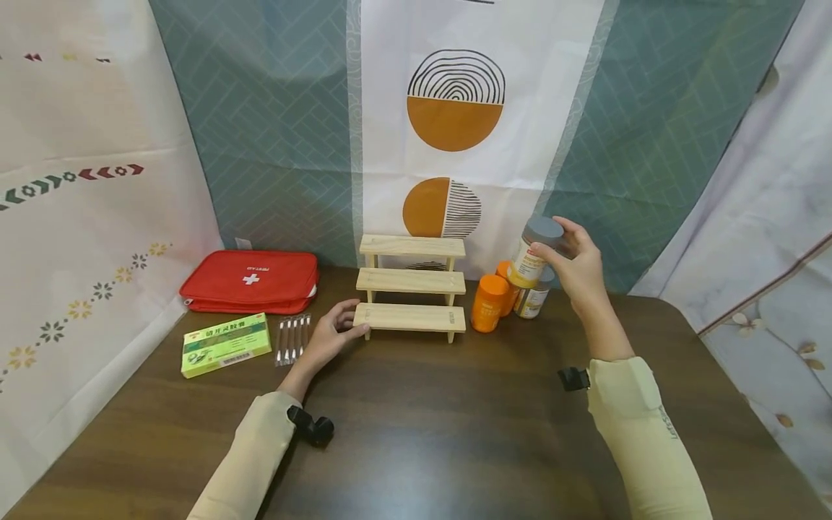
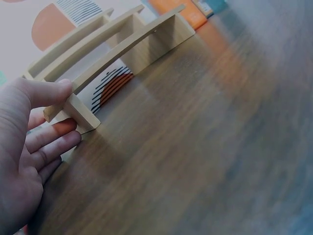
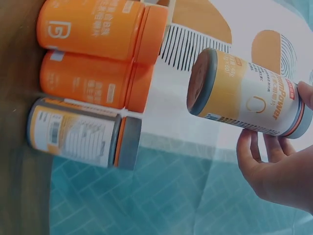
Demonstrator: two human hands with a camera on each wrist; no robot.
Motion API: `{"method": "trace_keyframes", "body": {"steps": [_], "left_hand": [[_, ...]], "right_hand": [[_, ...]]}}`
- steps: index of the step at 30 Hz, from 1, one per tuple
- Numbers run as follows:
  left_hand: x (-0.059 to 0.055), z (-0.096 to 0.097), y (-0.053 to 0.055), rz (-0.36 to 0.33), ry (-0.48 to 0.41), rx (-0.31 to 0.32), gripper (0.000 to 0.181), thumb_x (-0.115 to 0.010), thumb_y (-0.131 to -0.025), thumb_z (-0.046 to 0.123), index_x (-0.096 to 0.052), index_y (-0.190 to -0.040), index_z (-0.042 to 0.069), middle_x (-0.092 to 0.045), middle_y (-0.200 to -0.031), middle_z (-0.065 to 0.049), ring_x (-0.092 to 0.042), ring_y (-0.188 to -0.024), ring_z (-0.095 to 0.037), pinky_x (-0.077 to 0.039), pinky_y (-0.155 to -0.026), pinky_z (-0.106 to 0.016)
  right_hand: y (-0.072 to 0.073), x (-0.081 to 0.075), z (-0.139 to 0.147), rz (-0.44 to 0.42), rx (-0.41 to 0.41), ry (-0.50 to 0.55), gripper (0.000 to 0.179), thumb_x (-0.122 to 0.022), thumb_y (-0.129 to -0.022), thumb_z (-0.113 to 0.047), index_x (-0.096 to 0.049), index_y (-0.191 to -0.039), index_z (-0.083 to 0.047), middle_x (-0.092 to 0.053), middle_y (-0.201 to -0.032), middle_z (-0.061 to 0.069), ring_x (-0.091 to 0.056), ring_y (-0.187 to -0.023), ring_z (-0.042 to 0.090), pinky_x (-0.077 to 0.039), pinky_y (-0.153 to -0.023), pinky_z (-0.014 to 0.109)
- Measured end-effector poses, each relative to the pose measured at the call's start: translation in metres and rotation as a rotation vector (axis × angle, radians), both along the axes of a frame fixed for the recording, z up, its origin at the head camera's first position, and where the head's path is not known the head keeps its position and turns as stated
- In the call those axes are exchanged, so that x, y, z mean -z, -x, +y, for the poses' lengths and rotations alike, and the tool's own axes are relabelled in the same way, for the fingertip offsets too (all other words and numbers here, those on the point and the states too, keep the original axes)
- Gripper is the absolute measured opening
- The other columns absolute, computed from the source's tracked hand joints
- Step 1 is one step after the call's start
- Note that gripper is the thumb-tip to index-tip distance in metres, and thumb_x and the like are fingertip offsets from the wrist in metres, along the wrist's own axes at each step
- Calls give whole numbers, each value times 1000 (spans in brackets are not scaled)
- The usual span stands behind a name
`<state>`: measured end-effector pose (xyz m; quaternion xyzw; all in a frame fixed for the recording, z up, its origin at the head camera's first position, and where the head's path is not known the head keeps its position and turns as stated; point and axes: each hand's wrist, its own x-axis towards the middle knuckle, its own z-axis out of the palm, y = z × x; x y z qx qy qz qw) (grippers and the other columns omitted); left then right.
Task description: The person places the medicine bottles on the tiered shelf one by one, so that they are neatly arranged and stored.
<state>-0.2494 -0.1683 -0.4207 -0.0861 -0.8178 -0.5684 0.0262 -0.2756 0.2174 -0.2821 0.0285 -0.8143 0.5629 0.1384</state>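
A white and yellow pill bottle with a grey lid (image 1: 528,261) is gripped near its lid by my right hand (image 1: 577,263), raised in the air above other bottles. Below it on the table stand two orange bottles (image 1: 489,307) and another grey-lidded bottle (image 1: 531,302); the right wrist view shows this second grey-lidded bottle (image 3: 73,133) beside the orange ones. My left hand (image 1: 330,338) holds the left end of the lowest step of a three-tier wooden rack (image 1: 409,318). In the left wrist view its thumb lies on the step (image 2: 122,49), with fingers below beside the leg.
Left of the rack lie a red first-aid pouch (image 1: 253,285), a green and yellow medicine box (image 1: 226,345) and a pack of cotton swabs (image 1: 293,339). Patterned cloth (image 1: 292,144) hangs close behind the rack and bottles. Brown table (image 1: 455,419) surface extends in front.
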Motion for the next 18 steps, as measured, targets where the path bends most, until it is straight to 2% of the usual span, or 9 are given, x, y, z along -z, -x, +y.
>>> {"method": "trace_keyframes", "body": {"steps": [7,13,18], "left_hand": [[30,-5,18,14,-7,-6,61,-69,-90,12,-42,-143,-2,-63,-125,-27,-61,-109,-34,-45,-91,-35],[32,-7,19,32,-16,-13,60,-71,-89,14,-45,-141,0,-65,-122,-25,-63,-105,-30,-46,-88,-31],[31,-7,19,37,-16,-10,59,-70,-89,12,-44,-141,0,-66,-121,-26,-64,-103,-28,-46,-87,-27]], "right_hand": [[12,-6,-21,11,-89,5,69,-68,-91,-31,-35,-150,-15,-42,-154,11,-41,-137,30,-37,-109,50],[27,-10,-45,14,-155,6,69,-67,-91,-27,-35,-150,-12,-42,-152,15,-40,-137,33,-36,-111,52],[37,-12,-63,12,-177,28,69,-68,-91,-25,-36,-150,-11,-44,-150,15,-43,-136,32,-37,-111,50]]}}
